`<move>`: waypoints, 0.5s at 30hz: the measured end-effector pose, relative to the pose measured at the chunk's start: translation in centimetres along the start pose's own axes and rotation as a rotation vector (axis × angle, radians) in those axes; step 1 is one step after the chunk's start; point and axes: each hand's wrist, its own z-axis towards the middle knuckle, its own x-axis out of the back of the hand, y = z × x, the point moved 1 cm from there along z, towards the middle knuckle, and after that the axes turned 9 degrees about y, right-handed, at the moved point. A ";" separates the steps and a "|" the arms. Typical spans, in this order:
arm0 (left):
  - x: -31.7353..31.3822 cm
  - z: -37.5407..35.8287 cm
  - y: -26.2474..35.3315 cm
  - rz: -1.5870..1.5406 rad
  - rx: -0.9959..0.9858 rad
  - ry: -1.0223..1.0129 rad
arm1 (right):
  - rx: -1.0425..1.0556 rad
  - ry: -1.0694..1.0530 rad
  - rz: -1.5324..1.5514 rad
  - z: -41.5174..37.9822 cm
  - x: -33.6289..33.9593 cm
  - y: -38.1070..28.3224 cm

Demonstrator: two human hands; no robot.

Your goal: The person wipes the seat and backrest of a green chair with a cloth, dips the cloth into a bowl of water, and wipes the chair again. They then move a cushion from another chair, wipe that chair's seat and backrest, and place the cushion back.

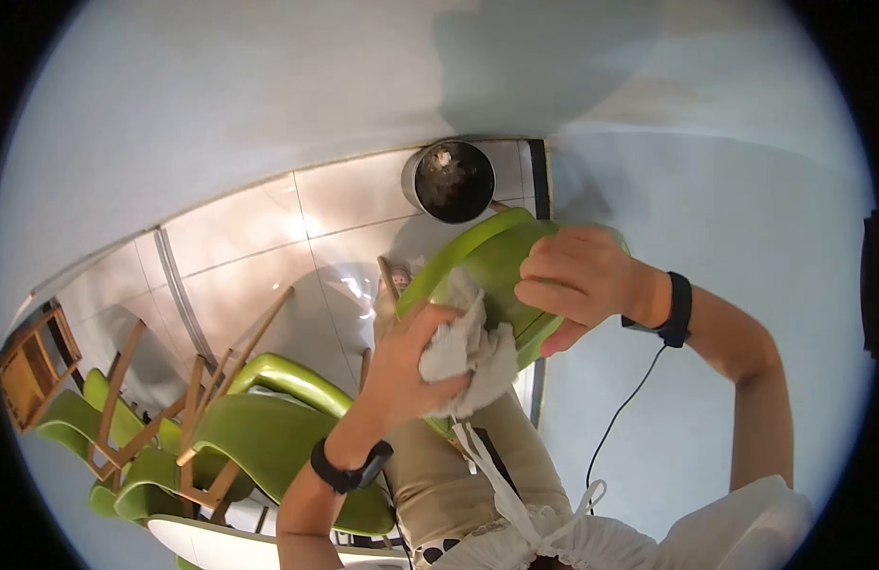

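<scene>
My left hand is closed around a crumpled whitish cloth, with fingers spread over its folds. The cloth lies against a green chair, tilted in front of my lap; part of the chair is behind my hands. At the chair's right side, my right hand has its fingers curled and appears to grip the edge, though the fingertips are partly hidden. A wooden chair leg sticks out to the left of the seat.
Beyond the chair, a metal bucket with dark contents stands by the wall on the tiled floor. Several green chairs with wooden legs are piled at left, near a wooden frame. A black cable hangs at right.
</scene>
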 end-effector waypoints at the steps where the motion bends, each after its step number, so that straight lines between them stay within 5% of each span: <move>1: 0.1 0.2 0.7 0.006 -0.034 -0.003 | -0.047 0.074 0.024 -0.6 0.2 0.3; 7: -2.2 4.9 2.2 -0.050 -0.135 -0.051 | -0.661 0.159 0.051 -9.7 3.4 2.5; 11: -4.9 8.7 2.0 -0.124 0.139 -0.140 | -0.681 -0.096 -0.121 -17.9 3.8 5.6; 15: -7.8 12.3 -1.7 0.134 0.039 -0.171 | -0.855 -0.278 0.020 -20.4 1.6 6.3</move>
